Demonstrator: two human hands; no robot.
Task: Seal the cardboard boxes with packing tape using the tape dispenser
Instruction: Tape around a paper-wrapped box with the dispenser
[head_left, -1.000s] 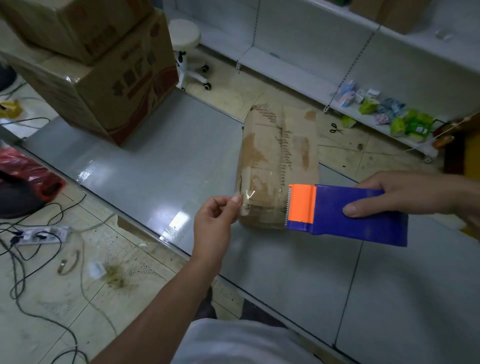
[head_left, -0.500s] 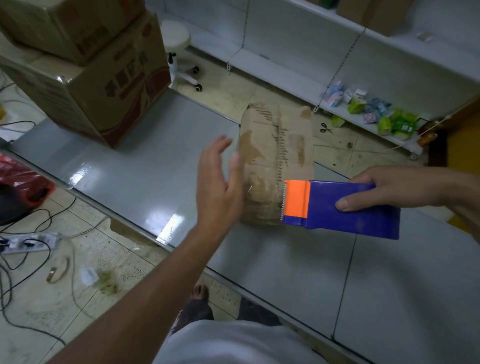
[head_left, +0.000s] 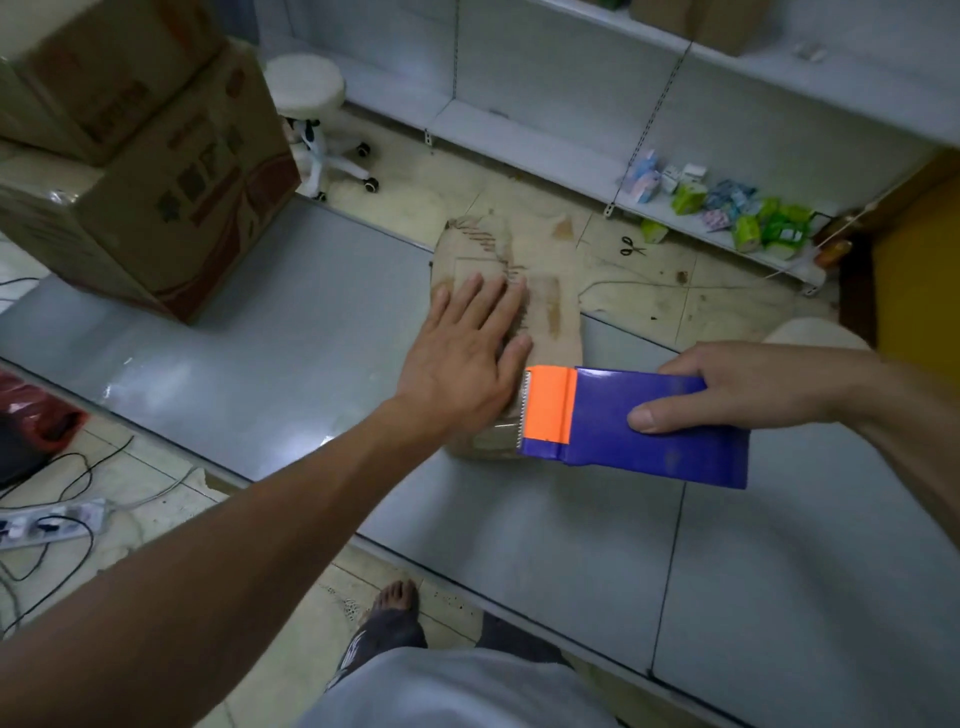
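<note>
On box (head_left: 551, 304), left hand (head_left: 466, 356); dispenser (head_left: 597, 421) alongside

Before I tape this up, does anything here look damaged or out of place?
The small cardboard box under the left hand looks worn: brown stains and scuffed patches mark its top. Scissors lie on the floor by the shelf.

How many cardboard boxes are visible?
4: a small box under the left hand, a lower box and upper box stacked far left, a shelf box cut off at top; more may be hidden.
</note>
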